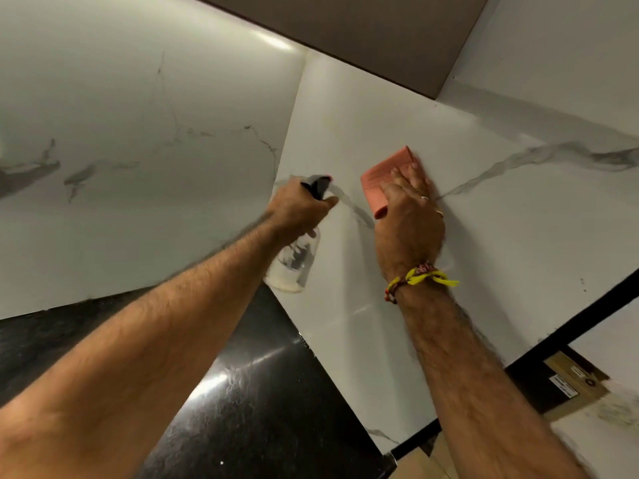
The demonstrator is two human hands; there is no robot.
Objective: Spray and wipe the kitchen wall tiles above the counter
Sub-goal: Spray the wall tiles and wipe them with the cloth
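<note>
Two hands busy: we're wiping.
Right hand (408,216) fingers spread flat on cloth (380,183); left hand (297,209) grips spray bottle (297,261) beside; next, sweep tiles (501,219) beyond fingertips.

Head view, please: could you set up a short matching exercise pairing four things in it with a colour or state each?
Things:
1. cloth
2. spray bottle
3. counter
4. wrist thread

Descriptions:
A. black and glossy
B. yellow, knotted
C. pink, pressed flat to the wall tiles by the right hand
D. clear, held in the left hand

Pairs: 1-C, 2-D, 3-A, 4-B
</note>
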